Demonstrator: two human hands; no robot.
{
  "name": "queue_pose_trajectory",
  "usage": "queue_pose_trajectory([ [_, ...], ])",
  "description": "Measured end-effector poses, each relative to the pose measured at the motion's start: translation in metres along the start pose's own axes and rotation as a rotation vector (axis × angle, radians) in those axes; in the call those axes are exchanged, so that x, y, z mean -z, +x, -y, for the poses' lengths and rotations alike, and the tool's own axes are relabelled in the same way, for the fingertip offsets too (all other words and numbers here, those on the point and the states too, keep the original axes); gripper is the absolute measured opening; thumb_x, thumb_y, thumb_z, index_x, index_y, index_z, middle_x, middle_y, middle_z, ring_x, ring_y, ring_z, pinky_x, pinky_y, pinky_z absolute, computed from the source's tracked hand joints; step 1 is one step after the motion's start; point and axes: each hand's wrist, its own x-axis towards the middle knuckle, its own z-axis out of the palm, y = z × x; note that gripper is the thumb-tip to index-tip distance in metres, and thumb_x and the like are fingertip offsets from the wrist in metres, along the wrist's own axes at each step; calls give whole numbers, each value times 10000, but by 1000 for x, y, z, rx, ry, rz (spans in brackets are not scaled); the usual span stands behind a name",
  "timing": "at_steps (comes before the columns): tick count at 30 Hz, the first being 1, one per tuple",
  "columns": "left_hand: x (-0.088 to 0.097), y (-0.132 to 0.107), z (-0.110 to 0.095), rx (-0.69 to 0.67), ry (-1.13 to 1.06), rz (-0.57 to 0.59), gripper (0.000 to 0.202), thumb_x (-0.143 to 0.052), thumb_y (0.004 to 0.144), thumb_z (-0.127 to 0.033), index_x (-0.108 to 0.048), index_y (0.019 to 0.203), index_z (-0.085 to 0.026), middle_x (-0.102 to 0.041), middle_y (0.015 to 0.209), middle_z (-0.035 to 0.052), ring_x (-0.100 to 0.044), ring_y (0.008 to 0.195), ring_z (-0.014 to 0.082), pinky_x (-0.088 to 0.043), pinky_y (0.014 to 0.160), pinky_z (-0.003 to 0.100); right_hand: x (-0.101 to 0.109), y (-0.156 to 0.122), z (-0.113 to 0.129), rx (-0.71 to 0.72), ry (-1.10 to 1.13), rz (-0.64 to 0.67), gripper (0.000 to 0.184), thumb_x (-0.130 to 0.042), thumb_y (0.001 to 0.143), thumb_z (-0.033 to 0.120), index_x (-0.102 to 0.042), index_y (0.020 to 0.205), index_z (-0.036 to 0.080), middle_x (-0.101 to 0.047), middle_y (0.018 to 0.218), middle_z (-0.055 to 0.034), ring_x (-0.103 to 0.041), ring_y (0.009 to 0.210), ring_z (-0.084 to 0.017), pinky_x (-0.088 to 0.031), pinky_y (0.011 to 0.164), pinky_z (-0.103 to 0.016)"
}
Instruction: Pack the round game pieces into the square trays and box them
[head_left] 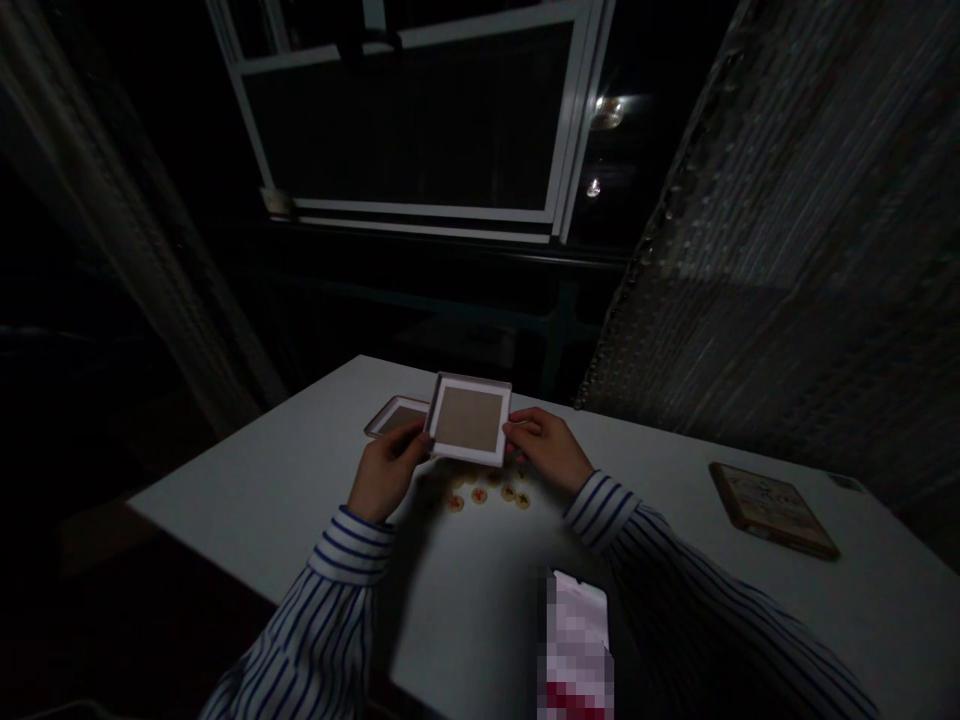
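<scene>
Both hands hold a small square box tray (469, 419), white-rimmed with a brown inside, tilted up above the white table (262, 490). My left hand (386, 468) grips its left edge and my right hand (546, 447) pinches its right edge. Under the tray, several small round yellow pieces (487, 494) with red marks lie on the table. A second flat square box part (396, 416) lies on the table just left of and behind the held one.
A brown-framed flat board (772, 508) lies at the table's right side. A blurred white and red object (577, 645) sits near the front edge. A dark window (420, 120) is behind, with curtains (787, 230) at both sides. The room is dim.
</scene>
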Motion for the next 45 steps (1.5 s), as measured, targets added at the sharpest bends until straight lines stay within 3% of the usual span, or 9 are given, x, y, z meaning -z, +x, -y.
queue_pose_trajectory([
  [33,-68,-11,-13,7,58,149,441,-545,684,-385,-568,1039,-124,-635,965,88,-579,882,215,-452,796,363,67,-35,-12,7,12,-156,244,-577,683,310,-510,839,135,-572,616,1,-551,566,-98,-440,464,-197],
  [45,-94,-14,-2,-40,110,174,426,-539,696,-368,-566,1052,-136,-619,1014,89,-583,878,209,-460,784,346,91,-51,-26,9,37,-237,276,-587,668,339,-515,845,140,-581,653,-13,-558,583,-112,-445,474,-213],
])
